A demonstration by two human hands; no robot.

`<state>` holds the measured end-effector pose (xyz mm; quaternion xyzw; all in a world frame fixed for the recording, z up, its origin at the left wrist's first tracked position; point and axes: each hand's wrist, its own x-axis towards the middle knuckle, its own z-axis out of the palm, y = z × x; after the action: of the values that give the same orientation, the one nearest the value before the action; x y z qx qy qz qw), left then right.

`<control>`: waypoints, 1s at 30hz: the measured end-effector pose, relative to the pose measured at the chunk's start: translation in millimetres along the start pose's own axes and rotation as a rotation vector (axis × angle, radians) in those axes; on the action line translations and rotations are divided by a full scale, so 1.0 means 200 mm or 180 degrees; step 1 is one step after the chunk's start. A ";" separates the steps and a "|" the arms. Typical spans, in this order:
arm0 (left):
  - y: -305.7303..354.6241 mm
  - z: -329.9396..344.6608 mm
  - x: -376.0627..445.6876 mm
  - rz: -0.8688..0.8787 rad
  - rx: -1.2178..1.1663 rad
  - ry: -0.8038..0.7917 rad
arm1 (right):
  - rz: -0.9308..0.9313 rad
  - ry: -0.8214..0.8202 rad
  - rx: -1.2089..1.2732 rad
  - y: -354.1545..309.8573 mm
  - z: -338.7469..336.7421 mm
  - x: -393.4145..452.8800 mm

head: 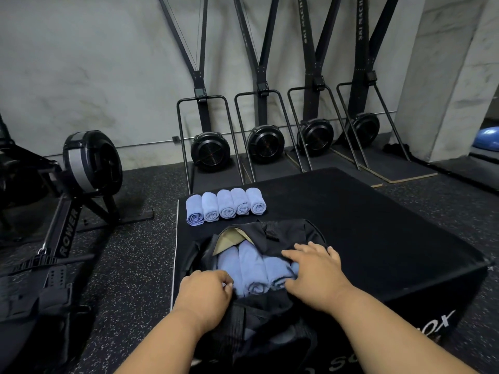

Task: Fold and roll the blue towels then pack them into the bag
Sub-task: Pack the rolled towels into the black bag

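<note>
Black bag (270, 317) sits on the near end of the black padded surface (378, 225), mouth open toward the wall. Three rolled blue towels (251, 263) lie side by side inside, spiral ends facing the wearer.

Left hand (205, 292) at the near left lip of the opening, fingers curled; its grip looks to be pinching the bag edge or the leftmost roll, cannot tell which. Right hand (313, 273) lies flat over the rightmost roll and the bag's right flap, fingers spread, grip released, pressing rather than holding.

Judgement: the step is seating the packed rolls. Best done by pushing each roll down and to the side so they sit tight and parallel, while the left hand keeps the mouth wide. Press on the roll's body, not its loose outer edge, or it may unwind.

Beyond the bag, five more rolled towels (225, 206) wait in a row at the surface's far left, touching each other. Room must be left for them; a second layer seems likely.

Ski machines (259, 141) along the wall.
</note>
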<state>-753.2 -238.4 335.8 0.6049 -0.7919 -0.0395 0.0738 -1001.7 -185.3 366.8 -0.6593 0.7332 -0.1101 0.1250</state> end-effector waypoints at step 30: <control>-0.50 0.05 1.28 -0.1583 -0.1538 -0.0161 | -0.0183 0.0301 0.0926 -0.05 0.08 0.50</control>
<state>-726.4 -511.1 327.7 0.7433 -0.5896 -0.2575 0.1833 -996.7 -285.5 351.4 -0.6490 0.6955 -0.2496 0.1814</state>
